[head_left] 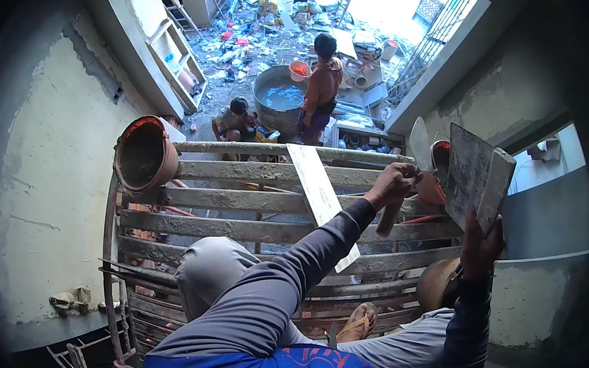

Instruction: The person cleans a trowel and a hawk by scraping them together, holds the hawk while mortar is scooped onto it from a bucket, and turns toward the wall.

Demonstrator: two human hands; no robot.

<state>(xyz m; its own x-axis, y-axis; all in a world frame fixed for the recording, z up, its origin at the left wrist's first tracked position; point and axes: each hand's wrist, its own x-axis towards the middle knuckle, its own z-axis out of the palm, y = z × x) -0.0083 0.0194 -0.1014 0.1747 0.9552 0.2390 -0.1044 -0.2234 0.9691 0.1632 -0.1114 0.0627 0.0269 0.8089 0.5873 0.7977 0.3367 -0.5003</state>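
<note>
Slatted platform (213, 228) stretched between walls (65, 164), left hand (391, 185) had fingers closed around a trowel (419, 144), right hand (482, 248) had fingers clamped on a board (466, 172) at right.

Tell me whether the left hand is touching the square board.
Apart. The head view shows a bucket through the gap between the left hand and the square board, which the right hand holds.
</note>
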